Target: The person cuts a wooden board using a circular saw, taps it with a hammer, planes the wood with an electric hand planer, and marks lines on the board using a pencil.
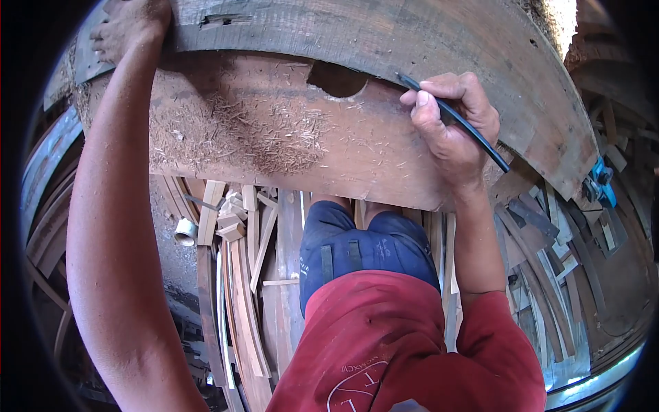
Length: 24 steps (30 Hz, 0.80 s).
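Observation:
A wide weathered board [288,31] lies across the top of a reddish-brown wooden surface [274,158]. My left hand [130,31] rests on the board's left end, fingers apart and pressed down. In my right hand [456,117] is a dark pen or pencil [470,130], held between thumb and fingers, its tip touching or just above the board's lower edge. Left of that tip, a dark hole [338,80] with a curved lower rim shows in the surface, partly covered by the board. Wood shavings [288,137] are scattered on the surface's left half.
A blue tool or clamp [602,182] sits at the board's right end. Below the surface, wood strips and offcuts [250,295] lie on the left, near a white cup-like container [185,232]. More scrap wood [549,268] is piled on the right.

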Motion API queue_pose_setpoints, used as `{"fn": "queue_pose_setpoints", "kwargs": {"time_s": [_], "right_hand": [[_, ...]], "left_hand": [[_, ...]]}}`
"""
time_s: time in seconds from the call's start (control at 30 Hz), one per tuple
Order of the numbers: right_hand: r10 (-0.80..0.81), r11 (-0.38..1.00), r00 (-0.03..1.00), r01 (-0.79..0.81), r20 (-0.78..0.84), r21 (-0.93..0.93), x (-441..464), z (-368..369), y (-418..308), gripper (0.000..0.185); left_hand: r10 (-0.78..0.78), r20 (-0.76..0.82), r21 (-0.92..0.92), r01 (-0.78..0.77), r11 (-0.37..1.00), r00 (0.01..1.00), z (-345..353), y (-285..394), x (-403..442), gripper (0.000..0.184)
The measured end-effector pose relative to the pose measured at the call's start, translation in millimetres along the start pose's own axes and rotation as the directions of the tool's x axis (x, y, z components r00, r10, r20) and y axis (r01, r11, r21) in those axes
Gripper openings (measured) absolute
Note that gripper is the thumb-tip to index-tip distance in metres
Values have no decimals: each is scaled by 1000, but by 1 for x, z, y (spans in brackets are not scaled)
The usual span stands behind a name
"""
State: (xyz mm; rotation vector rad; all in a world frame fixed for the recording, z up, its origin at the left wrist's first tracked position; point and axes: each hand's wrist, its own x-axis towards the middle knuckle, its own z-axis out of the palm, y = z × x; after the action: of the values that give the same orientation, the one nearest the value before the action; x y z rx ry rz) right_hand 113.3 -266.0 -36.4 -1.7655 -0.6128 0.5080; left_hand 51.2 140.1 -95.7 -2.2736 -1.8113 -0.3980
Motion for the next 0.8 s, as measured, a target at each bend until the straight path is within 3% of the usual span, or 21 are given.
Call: {"fn": "queue_pose_setpoints", "kwargs": {"time_s": [0.1, 0.17, 0.3, 0.37, 0.6, 0.73, 0.8], "right_hand": [[9, 996, 1000, -12, -29, -88, 0, 0, 1, 10], [-64, 990, 997, 70, 50, -125, 1, -3, 3, 9], [-11, 996, 1000, 10, -8, -92, 2, -1, 0, 8], [-81, 987, 995, 87, 49, -138, 2, -3, 3, 7], [-31, 999, 999, 32, -26, 14, 3, 1, 1, 7], [-37, 992, 999, 32, -39, -121, 1, -5, 2, 6], [-17, 987, 999, 8, -51, -158, -1, -7, 1, 6]], "left_hand": [[-2, 13, -7, 2, 1000, 1000, -3, 1, -1, 61], [6, 7, -7, -6, 1000, 1000, -3, 0, 0, 61], [14, 22, -11, -13, 1000, 1000, -5, 0, 0, 61], [21, 15, -7, -21, 1000, 1000, -1, -2, 0, 61], [37, -7, 2, -37, 999, 999, 1, -2, 1, 61], [88, -21, 21, -88, 996, 996, 11, -8, 6, 60], [26, 14, -19, -25, 999, 1000, -2, -2, 1, 61]]}}
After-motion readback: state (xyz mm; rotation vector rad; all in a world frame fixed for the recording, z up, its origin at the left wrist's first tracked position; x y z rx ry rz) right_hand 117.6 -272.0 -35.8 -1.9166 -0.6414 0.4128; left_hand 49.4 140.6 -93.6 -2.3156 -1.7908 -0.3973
